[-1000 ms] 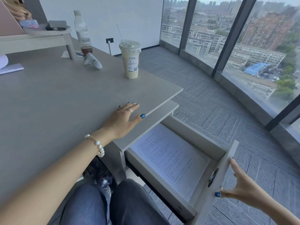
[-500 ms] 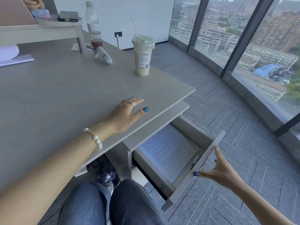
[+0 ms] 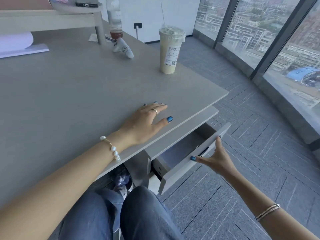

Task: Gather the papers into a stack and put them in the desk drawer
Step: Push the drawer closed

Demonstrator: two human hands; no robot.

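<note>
The grey desk drawer point(image 3: 183, 168) under the desk's right corner stands only partly out. A narrow strip of the papers point(image 3: 174, 154) shows inside it; the rest lies hidden under the desktop. My right hand point(image 3: 215, 157) presses flat against the drawer's front panel, fingers spread, thumb on the panel's face. My left hand point(image 3: 145, 122) rests palm down on the grey desk point(image 3: 78, 94) near its right edge, fingers apart, holding nothing.
An iced drink cup with a straw point(image 3: 170, 51) stands near the desk's right edge. A bottle point(image 3: 115, 18) and a small white tube point(image 3: 123, 49) lie farther back. A raised shelf point(image 3: 50, 19) and a paper pad point(image 3: 22, 49) sit far left. My knees point(image 3: 131, 215) are below.
The drawer has slid inward under my right hand's push, from wide out to nearly closed, covering most of the papers. My left hand has stayed on the desk.
</note>
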